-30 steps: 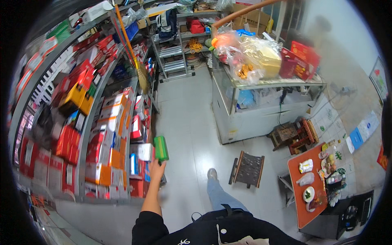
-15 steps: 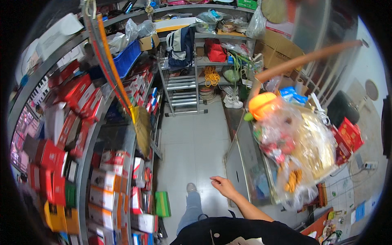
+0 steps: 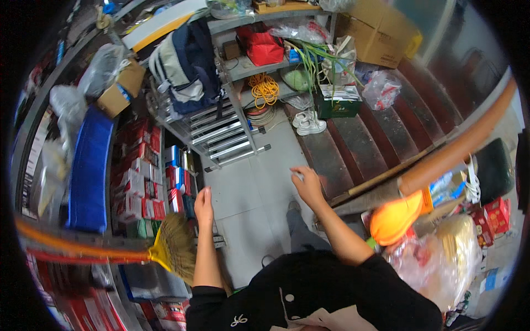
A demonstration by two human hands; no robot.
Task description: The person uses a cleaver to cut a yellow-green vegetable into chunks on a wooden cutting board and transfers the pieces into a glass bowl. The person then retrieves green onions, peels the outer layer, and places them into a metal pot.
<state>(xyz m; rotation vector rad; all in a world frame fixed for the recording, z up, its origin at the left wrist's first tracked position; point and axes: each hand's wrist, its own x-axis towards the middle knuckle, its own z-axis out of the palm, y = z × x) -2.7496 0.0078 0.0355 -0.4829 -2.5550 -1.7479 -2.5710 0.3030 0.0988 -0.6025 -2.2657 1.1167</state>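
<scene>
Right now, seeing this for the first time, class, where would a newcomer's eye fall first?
Probably on the bright orange item at the lower right, or the long blue plastic bin at the left. The coiled yellow cord stands out too, near the top middle, below a red bag. The left hand and right hand, both apparently empty, show near the centre.

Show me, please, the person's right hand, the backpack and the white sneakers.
Right hand (image 3: pixel 308 186): head view, middle of the hand.
Backpack (image 3: pixel 194 63): head view, its navy body.
White sneakers (image 3: pixel 311 127): head view, the lower shoe's upper.
</scene>
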